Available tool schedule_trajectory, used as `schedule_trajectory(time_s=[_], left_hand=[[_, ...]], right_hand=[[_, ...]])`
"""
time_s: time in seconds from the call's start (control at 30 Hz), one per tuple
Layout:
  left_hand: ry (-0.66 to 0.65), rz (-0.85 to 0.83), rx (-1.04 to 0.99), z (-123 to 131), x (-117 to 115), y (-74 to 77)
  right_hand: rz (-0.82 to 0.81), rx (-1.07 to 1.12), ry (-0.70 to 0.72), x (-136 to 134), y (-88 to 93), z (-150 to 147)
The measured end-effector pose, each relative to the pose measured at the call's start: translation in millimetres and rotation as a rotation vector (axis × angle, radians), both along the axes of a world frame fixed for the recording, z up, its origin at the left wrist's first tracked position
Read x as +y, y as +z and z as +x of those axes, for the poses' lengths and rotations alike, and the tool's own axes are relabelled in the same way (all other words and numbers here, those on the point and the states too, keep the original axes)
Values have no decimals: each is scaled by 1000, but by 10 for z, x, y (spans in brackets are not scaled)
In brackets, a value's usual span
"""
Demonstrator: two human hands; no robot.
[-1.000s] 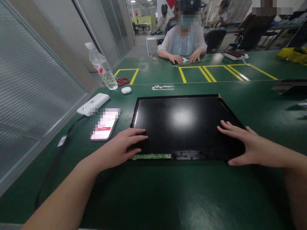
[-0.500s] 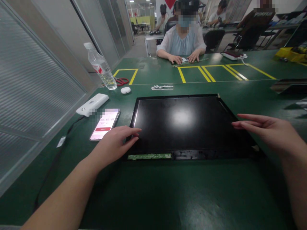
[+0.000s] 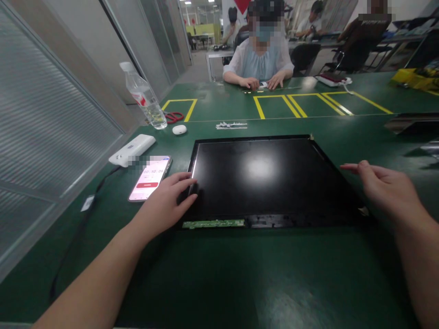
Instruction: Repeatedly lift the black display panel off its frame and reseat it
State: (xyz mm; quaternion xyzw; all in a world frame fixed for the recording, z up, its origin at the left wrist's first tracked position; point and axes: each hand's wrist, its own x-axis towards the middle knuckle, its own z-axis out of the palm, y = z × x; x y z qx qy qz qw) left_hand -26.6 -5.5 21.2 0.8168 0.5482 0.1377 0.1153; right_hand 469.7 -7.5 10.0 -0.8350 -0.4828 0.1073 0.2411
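Note:
A black flat screen panel (image 3: 264,176) lies face up on the green table (image 3: 240,274), with a green circuit strip (image 3: 213,224) along its near edge. My left hand (image 3: 166,203) rests on the panel's left near corner, fingers stretched out and thumb against the edge. My right hand (image 3: 386,187) hovers just off the panel's right edge, fingers loosely extended and holding nothing.
Left of the panel lie a lit phone (image 3: 150,178), a white power bank (image 3: 132,150) with a black cable, a small white case (image 3: 179,130), red scissors (image 3: 174,117) and a water bottle (image 3: 143,96). A person (image 3: 261,59) works at the far side beside yellow floor-tape boxes (image 3: 274,105).
My right hand lifted off the panel's right near corner and drew out to the right. My left hand slid slightly left to the panel's edge.

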Motion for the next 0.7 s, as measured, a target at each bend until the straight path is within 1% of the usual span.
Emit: schedule_trajectory(time_s=[0.1, 0.17, 0.23, 0.33, 0.47, 0.57, 0.63, 0.7], left_hand=[[87, 14, 61, -37, 32, -85], [125, 33, 110, -55, 47, -131], [138, 27, 151, -64, 53, -160], [122, -28, 161, -66, 60, -174], [110, -61, 90, -79, 97, -177], [108, -73, 16, -96, 137, -174], [133, -79, -55, -95, 151, -163], [191, -75, -174, -74, 143, -141]], right_hand=[[-46, 50, -64, 43, -25, 20], [-53, 63, -42, 66, -20, 10], [-97, 64, -25, 82, -17, 4], [-159, 78, 13, 88, -43, 29], [-156, 37, 85, 90, -104, 92], [-164, 5, 81, 96, -113, 94], [-156, -4, 65, 98, -95, 71], [-154, -5, 51, 96, -68, 42]])
